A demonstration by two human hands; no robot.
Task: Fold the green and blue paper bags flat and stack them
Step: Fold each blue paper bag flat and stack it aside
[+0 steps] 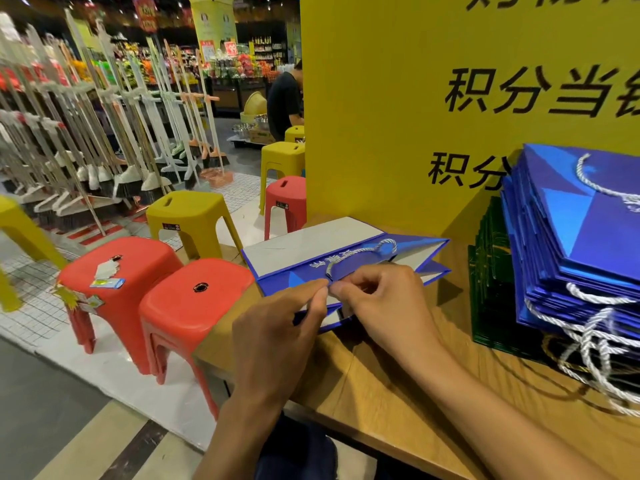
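Blue shiny paper bag (415, 247) lies half flat on the wooden table (381, 393), left hand (277, 327) and right hand (384, 303) both pinching its near edge (light and stiff, I think; hold the folds).

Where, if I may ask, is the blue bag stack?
Head view, right side: blue bag stack atop green bags on the wooden table, beside the yellow sign.
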